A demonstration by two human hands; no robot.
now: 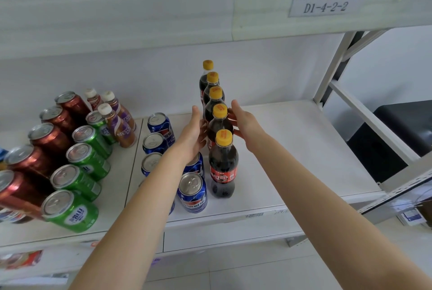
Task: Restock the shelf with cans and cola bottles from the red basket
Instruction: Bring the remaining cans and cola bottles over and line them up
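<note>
well, the cola bottles (223, 163) stand in a single file of five on the white shelf (304, 149), yellow caps up, running from near the front edge back toward the wall. my left hand (192, 134) lies along the left of the file and my right hand (245, 123) along the right. the fingers are mostly straight and touch the sides of the second bottle from the front. neither hand closes round anything — they bracket the row rather than hold it.

i judge these bottles full, so fairly heavy. they are also tall and narrow, and a shove up near the cap could tip one into the next. the plastic looks smooth and probably gives a little; i'd take one at the waist just above the red label, not by the neck.

blue cans (192, 194) sit just beside the file on its left. green cans (70, 210), red cans (49, 137) and small coffee bottles (119, 126) lie further left. the red basket is not in view.
</note>
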